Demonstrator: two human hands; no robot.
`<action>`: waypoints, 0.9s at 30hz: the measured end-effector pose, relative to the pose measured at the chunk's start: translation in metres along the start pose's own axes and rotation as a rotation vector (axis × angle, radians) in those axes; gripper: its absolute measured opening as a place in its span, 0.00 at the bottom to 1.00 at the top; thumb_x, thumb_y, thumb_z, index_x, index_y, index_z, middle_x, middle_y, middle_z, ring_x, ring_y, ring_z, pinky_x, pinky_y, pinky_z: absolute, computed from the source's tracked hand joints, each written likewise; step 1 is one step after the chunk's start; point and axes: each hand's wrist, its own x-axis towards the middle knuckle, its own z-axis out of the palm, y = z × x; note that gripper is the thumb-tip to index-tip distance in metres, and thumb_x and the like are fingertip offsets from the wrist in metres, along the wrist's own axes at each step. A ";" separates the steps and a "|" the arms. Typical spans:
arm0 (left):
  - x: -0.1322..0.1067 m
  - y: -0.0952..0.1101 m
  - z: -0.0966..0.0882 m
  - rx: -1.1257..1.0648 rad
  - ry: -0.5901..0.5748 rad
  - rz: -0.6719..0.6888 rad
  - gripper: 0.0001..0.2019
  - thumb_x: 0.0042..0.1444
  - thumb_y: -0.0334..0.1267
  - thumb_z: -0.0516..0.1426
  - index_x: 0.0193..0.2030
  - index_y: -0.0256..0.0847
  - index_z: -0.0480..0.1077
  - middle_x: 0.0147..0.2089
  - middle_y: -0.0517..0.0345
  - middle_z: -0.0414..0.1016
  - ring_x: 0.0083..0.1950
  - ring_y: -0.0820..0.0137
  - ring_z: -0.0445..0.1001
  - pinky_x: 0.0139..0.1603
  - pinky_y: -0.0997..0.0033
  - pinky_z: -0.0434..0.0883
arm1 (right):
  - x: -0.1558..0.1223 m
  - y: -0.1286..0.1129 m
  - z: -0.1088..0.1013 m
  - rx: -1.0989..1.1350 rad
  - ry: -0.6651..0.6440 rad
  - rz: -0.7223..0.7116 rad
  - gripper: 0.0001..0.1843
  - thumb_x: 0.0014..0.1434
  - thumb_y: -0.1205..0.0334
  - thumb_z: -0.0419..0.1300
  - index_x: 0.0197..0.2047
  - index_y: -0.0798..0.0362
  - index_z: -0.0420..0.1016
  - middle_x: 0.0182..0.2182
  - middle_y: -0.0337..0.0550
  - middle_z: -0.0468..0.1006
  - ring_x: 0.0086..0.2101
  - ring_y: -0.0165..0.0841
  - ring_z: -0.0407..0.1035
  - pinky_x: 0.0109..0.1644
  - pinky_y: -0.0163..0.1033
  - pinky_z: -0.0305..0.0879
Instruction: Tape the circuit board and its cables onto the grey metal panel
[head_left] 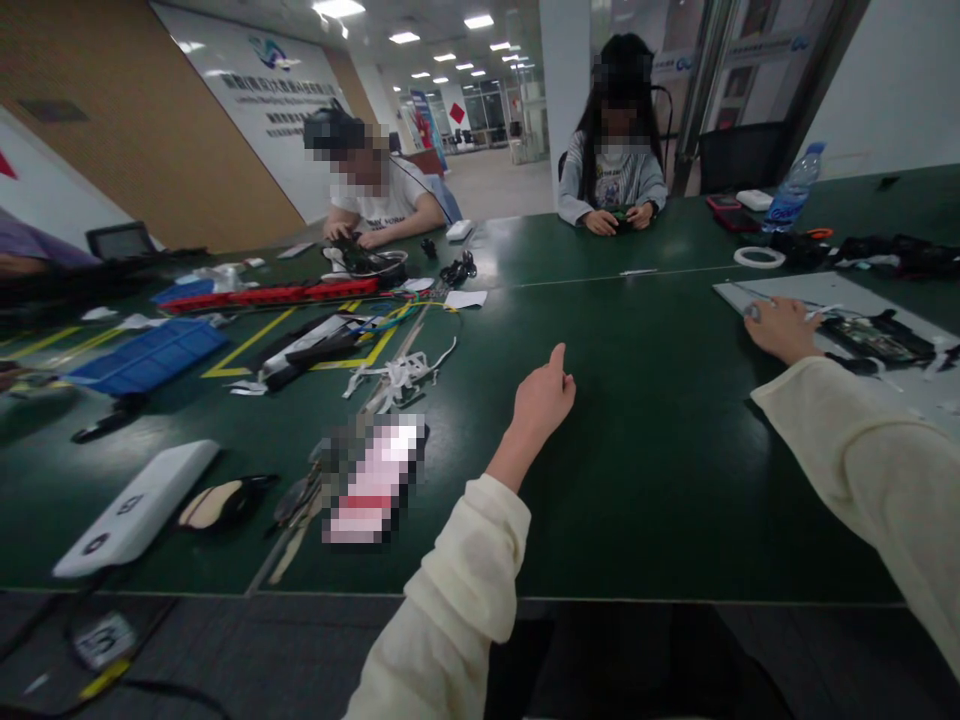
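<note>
Over the bare dark green table, my left hand hangs with one finger stretched forward and the others loosely curled; nothing shows in it. My right hand is at the left edge of a light grey board, its fingers bent down around a small greyish thing too unclear to name. A thin dark line, perhaps a wire, runs behind that hand. Just right of its fingers, an open electronic device with a circuit board lies on the grey board, with black parts and white strips around it.
Left of my left arm lie a phone, a computer mouse, a white box-shaped device and white strips. Farther off are a blue tray, a tape roll and a water bottle. Two people sit opposite, handling things.
</note>
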 end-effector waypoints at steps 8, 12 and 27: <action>0.000 -0.001 -0.002 0.006 -0.020 0.009 0.25 0.66 0.38 0.48 0.68 0.38 0.49 0.42 0.52 0.77 0.44 0.66 0.76 0.41 0.70 0.70 | 0.000 0.015 -0.022 -0.049 -0.106 0.111 0.33 0.62 0.45 0.48 0.59 0.63 0.68 0.58 0.76 0.56 0.59 0.61 0.44 0.48 0.69 0.45; 0.000 -0.002 0.000 0.013 -0.010 0.037 0.25 0.65 0.38 0.49 0.67 0.38 0.51 0.41 0.53 0.77 0.42 0.67 0.75 0.38 0.71 0.70 | -0.018 0.024 -0.025 -0.202 -0.044 -0.048 0.28 0.62 0.47 0.50 0.59 0.56 0.68 0.61 0.69 0.55 0.62 0.59 0.39 0.52 0.72 0.37; 0.000 -0.001 0.003 0.035 -0.010 0.037 0.24 0.65 0.37 0.49 0.67 0.39 0.51 0.44 0.52 0.76 0.46 0.67 0.75 0.41 0.72 0.69 | -0.056 0.071 -0.037 -0.081 0.115 0.030 0.28 0.59 0.49 0.58 0.60 0.52 0.67 0.62 0.63 0.57 0.63 0.52 0.40 0.55 0.69 0.36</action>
